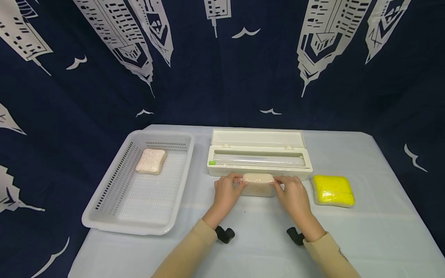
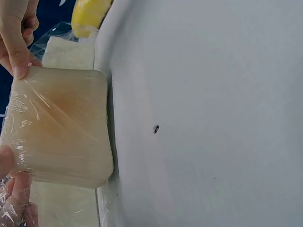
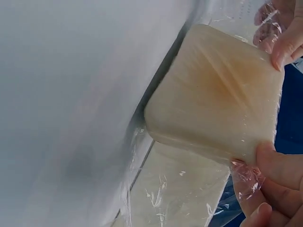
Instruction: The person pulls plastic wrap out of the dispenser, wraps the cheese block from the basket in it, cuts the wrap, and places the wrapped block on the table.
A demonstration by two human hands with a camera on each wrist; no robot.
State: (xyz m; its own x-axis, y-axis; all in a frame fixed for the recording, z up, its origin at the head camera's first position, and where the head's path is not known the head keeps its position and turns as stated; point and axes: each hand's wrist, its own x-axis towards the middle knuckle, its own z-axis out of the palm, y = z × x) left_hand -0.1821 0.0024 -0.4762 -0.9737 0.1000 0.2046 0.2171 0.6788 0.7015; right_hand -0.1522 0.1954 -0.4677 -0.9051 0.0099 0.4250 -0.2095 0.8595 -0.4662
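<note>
The pale block sits between left hand and right hand, each pinching a film-covered upper corner

A pale slab, browner in the middle and covered in creased clear film, is held at two corners: the left hand pinches one, the right hand the other, its thumb on the slab's face. Loose film overhangs the long edge of a flat cream surface, beside the white tabletop.
</note>
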